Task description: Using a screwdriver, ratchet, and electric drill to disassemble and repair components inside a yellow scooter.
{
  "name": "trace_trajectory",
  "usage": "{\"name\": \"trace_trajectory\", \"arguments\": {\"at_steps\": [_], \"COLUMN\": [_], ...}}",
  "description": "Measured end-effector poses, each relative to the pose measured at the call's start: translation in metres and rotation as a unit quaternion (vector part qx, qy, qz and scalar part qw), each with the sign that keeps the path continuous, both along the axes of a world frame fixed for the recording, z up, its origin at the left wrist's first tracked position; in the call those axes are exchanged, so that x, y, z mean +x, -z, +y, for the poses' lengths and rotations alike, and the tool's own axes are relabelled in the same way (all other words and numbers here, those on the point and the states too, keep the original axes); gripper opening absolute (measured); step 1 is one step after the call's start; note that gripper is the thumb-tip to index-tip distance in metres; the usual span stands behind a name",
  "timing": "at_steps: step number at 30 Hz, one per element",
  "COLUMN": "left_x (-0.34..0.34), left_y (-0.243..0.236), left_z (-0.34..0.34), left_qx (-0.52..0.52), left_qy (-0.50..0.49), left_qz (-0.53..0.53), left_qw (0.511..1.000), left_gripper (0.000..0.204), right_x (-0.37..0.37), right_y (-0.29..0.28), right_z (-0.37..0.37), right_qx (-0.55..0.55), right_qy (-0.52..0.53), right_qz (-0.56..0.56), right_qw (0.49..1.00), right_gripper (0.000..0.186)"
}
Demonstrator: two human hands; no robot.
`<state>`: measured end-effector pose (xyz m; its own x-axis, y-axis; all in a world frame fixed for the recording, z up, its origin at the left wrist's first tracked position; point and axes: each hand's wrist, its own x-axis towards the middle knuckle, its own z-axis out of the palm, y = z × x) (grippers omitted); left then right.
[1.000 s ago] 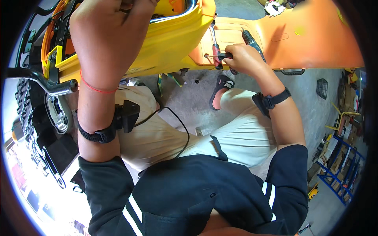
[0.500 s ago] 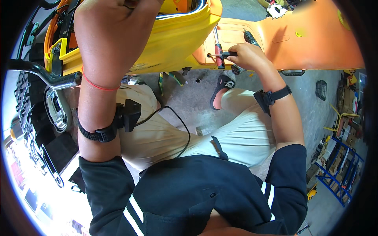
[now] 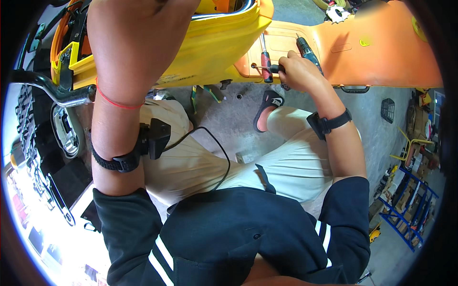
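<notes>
My right hand (image 3: 304, 71) is closed round the black handle of a screwdriver (image 3: 275, 69). Its thin shaft points left and reaches a small dark hole in the orange panel (image 3: 286, 32). Under that shaft lies a tool with a red and dark handle (image 3: 266, 69), its metal shank pointing away from me. Just beyond my fingers rests a cordless drill (image 3: 307, 51), partly hidden by the hand. My left hand (image 3: 138, 33) is raised large at the upper left, over the yellow body panel (image 3: 214, 45); its fingers run out of the picture or are hidden.
A black handlebar-like tube (image 3: 62, 93) sticks out at the left. The orange seat-like surface (image 3: 391, 47) stretches to the right. Below are a concrete floor and a black sandal (image 3: 268, 107). A blue rack (image 3: 410, 209) stands at the far right.
My right hand has shifted slightly on the screwdriver and its fingers sit a little higher. More of the drill's body shows beside it. The left hand has drifted slightly left.
</notes>
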<state>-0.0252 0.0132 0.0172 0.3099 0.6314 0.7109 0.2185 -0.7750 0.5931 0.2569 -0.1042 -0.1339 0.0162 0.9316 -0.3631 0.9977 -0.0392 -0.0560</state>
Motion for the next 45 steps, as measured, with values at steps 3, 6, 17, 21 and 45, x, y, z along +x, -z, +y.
{"name": "trace_trajectory", "arguments": {"at_steps": [3,6,17,21,45], "left_x": [0.001,0.001,0.0,-0.001,-0.005], "left_y": [0.001,0.001,0.001,0.004,0.003], "left_z": [0.0,0.001,0.002,0.006,-0.002], "left_qx": [0.006,-0.002,0.004,0.008,0.012], "left_qy": [-0.007,-0.004,-0.007,-0.002,0.006], "left_qz": [-0.001,-0.006,0.013,0.009,0.041], "left_qw": [1.0,1.0,1.0,1.0,0.999], "left_gripper": [0.011,0.011,0.011,0.01,0.022], "right_x": [-0.001,-0.003,0.004,-0.003,-0.12], "right_y": [0.002,0.004,0.015,0.019,0.006], "right_z": [-0.004,-0.005,-0.006,-0.016,-0.008], "right_qx": [-0.001,0.013,0.109,0.095,-0.087], "right_qy": [-0.011,-0.022,-0.173,-0.137,0.102], "right_qz": [0.023,0.035,-0.023,0.013,-0.034], "right_qw": [1.0,0.999,0.979,0.986,0.99], "right_gripper": [0.015,0.015,0.027,0.021,0.02]}}
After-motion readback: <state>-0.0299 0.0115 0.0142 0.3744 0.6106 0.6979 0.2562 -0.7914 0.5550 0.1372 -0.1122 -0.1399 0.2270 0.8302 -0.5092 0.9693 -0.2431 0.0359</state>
